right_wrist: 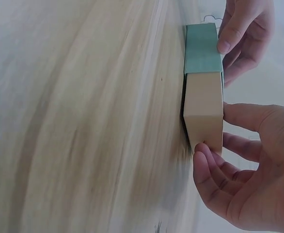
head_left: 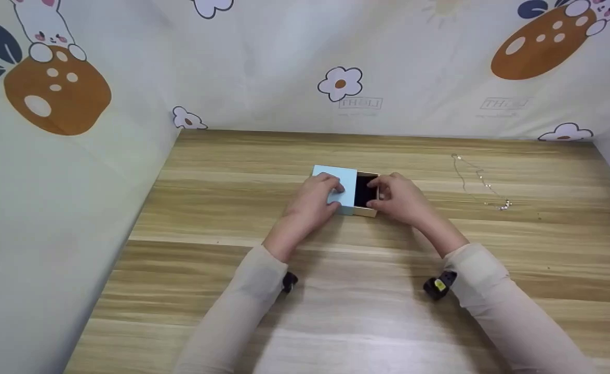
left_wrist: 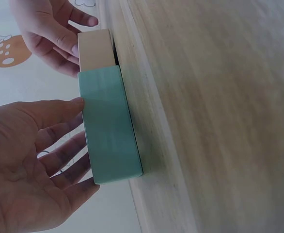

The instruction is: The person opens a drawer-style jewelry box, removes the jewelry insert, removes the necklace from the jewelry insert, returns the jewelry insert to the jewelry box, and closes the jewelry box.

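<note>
A small box lies mid-table: a light blue sleeve [head_left: 339, 173] [left_wrist: 110, 126] [right_wrist: 202, 48] with a tan inner drawer [head_left: 366, 192] [left_wrist: 96, 48] [right_wrist: 205, 107] slid partly out to the right, showing a dark lining. My left hand [head_left: 331, 195] [left_wrist: 69, 141] grips the sleeve between thumb and fingers. My right hand [head_left: 388, 195] [right_wrist: 219, 145] pinches the drawer's exposed end, with the thumb on its near side and the fingers on its far side. The box rests flat on the wooden table [head_left: 336, 311].
A thin silver chain [head_left: 479, 179] lies loose on the table to the right of the box. Printed cloth walls [head_left: 76, 182] close in the left, back and right sides. Small wrist cameras [head_left: 440, 284] sit on both forearms.
</note>
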A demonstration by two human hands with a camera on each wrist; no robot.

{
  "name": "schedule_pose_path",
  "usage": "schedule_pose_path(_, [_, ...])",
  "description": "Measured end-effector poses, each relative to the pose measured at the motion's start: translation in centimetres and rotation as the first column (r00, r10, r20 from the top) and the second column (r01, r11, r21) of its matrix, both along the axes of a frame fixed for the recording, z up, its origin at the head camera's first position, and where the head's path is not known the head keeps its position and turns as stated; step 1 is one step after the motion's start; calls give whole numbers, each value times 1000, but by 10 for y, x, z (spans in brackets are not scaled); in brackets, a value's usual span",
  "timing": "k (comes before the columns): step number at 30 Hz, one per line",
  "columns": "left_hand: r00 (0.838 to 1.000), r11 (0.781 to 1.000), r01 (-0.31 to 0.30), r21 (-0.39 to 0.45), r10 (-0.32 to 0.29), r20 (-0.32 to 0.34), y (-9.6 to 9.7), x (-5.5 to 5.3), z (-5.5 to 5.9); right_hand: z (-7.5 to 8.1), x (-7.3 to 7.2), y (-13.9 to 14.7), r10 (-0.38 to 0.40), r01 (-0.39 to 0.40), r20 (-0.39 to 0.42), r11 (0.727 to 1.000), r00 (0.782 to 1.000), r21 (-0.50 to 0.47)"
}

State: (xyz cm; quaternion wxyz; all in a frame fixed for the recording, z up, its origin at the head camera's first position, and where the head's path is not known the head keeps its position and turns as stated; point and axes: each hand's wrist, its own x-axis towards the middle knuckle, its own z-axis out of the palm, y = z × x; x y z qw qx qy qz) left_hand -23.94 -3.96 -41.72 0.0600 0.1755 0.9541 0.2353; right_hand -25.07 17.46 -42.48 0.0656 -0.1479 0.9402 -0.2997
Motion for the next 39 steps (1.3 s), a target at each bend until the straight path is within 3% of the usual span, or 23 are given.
schedule_pose_path(14, [999, 1000, -26, -5, 26, 24, 2, 0, 0, 1, 0, -14, -22, 30, 86, 994, 996, -102])
schedule_pose_path(20, [999, 1000, -26, 6, 26, 30, 1, 0, 0, 0, -1, -13, -21, 51, 143, 976, 989, -209])
schedule_pose_path(39, [1000, 1000, -7, 12, 7, 30, 0, -1, 0, -2, 0, -13, 3, 79, 224, 931, 975, -356])
